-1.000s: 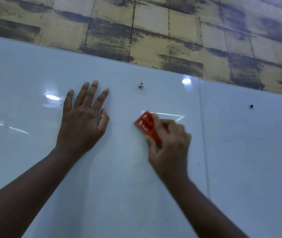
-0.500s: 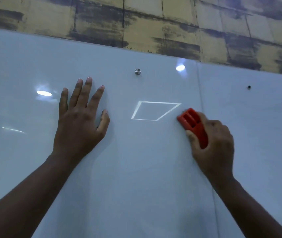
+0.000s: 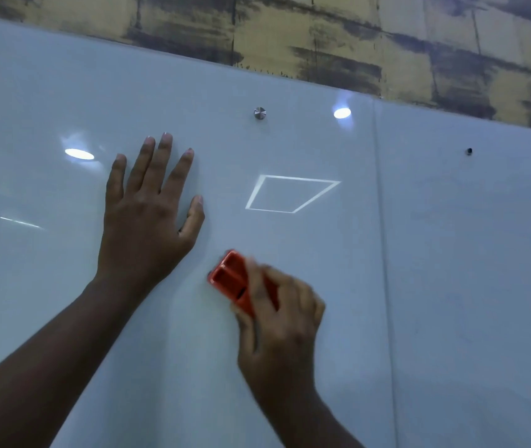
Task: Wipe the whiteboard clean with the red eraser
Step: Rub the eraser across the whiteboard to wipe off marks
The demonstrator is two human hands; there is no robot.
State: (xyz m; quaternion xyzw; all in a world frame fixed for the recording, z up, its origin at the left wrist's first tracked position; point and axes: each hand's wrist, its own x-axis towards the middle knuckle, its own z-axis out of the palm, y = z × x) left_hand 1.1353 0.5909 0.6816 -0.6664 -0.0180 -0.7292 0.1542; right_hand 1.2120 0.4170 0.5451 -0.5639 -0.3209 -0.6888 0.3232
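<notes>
A glossy whiteboard [image 3: 290, 367] fills most of the head view. My right hand [image 3: 282, 331] grips the red eraser [image 3: 230, 278] and holds it against the board, low and centre; the hand is motion-blurred. Flat on the board to the upper left lies my left hand [image 3: 149, 218], its fingers straight and spread. Faint smudges show on the right panel [image 3: 471, 221]. A bright four-sided outline [image 3: 291, 194] above the eraser looks like a reflected ceiling light.
A round metal mounting stud [image 3: 259, 113] sits near the board's top edge, and a small dark hole [image 3: 468, 151] lies on the right panel. A vertical seam [image 3: 383, 253] splits the two panels. Yellow and dark brick-patterned wall [image 3: 322, 33] runs above.
My right hand has swept the eraser from the left of the light outline to its right, then down and left to below it. The left hand has stayed pressed in place.
</notes>
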